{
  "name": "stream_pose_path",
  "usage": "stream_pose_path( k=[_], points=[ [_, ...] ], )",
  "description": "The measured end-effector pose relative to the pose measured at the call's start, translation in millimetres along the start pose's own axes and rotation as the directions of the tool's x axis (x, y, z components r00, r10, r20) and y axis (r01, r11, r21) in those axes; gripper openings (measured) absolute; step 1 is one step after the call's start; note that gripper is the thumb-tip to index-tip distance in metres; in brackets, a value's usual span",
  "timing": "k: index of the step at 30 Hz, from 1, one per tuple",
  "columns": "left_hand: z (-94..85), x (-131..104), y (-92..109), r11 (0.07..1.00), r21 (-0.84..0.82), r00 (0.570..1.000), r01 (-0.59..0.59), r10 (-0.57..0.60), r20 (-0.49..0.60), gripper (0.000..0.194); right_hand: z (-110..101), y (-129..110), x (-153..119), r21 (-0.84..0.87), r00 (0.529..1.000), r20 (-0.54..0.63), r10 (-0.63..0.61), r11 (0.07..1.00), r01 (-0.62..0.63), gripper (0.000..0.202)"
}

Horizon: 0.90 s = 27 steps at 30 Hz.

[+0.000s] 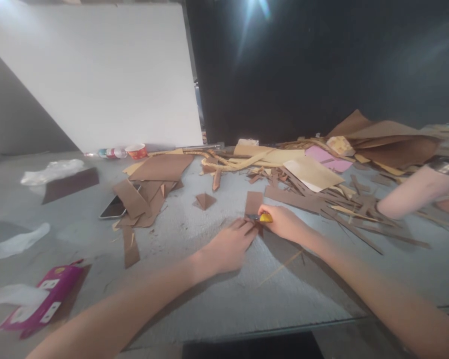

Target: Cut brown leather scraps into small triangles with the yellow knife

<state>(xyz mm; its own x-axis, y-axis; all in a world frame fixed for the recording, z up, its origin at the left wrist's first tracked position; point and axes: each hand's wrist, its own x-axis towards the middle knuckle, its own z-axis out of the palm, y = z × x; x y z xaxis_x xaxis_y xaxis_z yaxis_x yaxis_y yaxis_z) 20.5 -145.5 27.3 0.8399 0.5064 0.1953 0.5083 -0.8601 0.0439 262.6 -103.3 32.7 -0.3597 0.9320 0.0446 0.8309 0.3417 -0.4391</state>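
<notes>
Near the middle of the table, my right hand (pixel 284 223) is closed around a yellow-handled craft knife (pixel 265 218). The knife's thin blade points left, over a small brown rectangular piece (pixel 253 200) that looks like card or leather. My left hand (pixel 232 244) lies flat, palm down, with its fingertips on the near end of that piece, close to the blade. Those fingers partly hide the piece's near edge. A small folded brown piece (pixel 204 201) rests a little beyond my left hand.
Brown strips (pixel 307 199) are heaped at the right, beside a pale pink cylinder (pixel 421 192). At left, a phone (pixel 114 208) lies partly under brown sheets (pixel 159 168). A purple tissue packet (pixel 56 294) lies front left. White and black panels stand behind.
</notes>
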Motion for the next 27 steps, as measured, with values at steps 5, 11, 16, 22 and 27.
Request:
stream_pose_path(
  k=[5,11,16,22,27],
  points=[
    [-7.1,0.5,1.7,0.999,0.053,0.999,-0.001,-0.001,0.037,0.062,-0.6,-1.6,-0.2,-0.003,1.0,-0.003,0.012,1.0,-0.012,0.017],
    [-5.8,0.2,1.6,0.998,0.055,0.998,-0.019,0.016,0.056,0.063,-2.8,-2.9,-0.6,0.002,1.0,0.004,0.005,1.0,-0.005,0.017],
    [4.2,-3.5,-12.4,0.999,-0.029,0.999,-0.025,0.024,-0.036,0.057,5.2,6.3,-2.3,0.046,0.997,-0.063,-0.036,0.998,0.039,0.016],
    [6.0,-7.8,-43.3,0.994,-0.107,0.991,0.015,-0.029,-0.129,0.041,10.1,22.1,-4.4,0.093,0.94,-0.302,-0.159,0.976,0.195,0.025],
    [-1.4,-9.6,-52.8,0.992,-0.089,0.988,0.086,-0.096,-0.118,0.045,-5.3,11.5,-7.6,0.026,0.949,-0.264,-0.17,0.983,0.183,0.025]
  ],
)
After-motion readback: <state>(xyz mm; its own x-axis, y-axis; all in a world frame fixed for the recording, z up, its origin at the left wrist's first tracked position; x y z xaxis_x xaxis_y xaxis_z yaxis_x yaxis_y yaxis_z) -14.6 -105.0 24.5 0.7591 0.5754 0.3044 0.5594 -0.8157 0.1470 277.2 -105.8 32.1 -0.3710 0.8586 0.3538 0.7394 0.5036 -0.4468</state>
